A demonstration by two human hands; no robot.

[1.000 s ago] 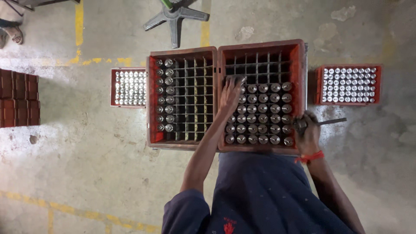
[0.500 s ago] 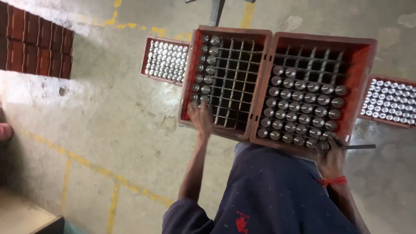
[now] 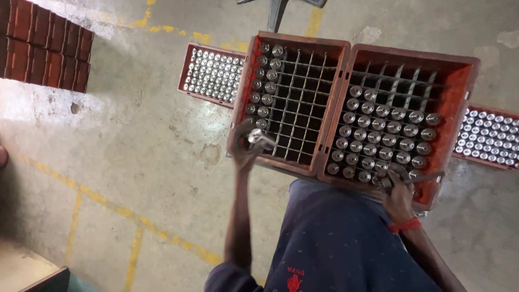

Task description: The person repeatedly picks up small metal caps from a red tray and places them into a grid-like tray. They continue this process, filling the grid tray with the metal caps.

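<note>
Two red divided crates stand side by side on the concrete floor. The left crate (image 3: 294,42) has metal cylinders only in its two left columns. The right crate (image 3: 421,54) is filled with cylinders in most of its near rows. My left hand (image 3: 243,150) is at the left crate's near left corner, closed around a metal cylinder (image 3: 258,137) held just above the cells. At the right crate's near edge, my right hand (image 3: 399,197), with a red wristband, grips a thin metal tool (image 3: 430,176) lying across the cylinders.
Shallow red trays packed with small shiny cylinders lie beyond the crates on the left (image 3: 213,73) and on the right (image 3: 489,138). A stack of dark red crates (image 3: 46,46) is at the top left. A chair base (image 3: 277,10) stands behind. Yellow lines cross the floor.
My left hand left the right crate, crossed to the left crate's near left corner and now holds a cylinder. The right hand stayed at the right crate with the tool.
</note>
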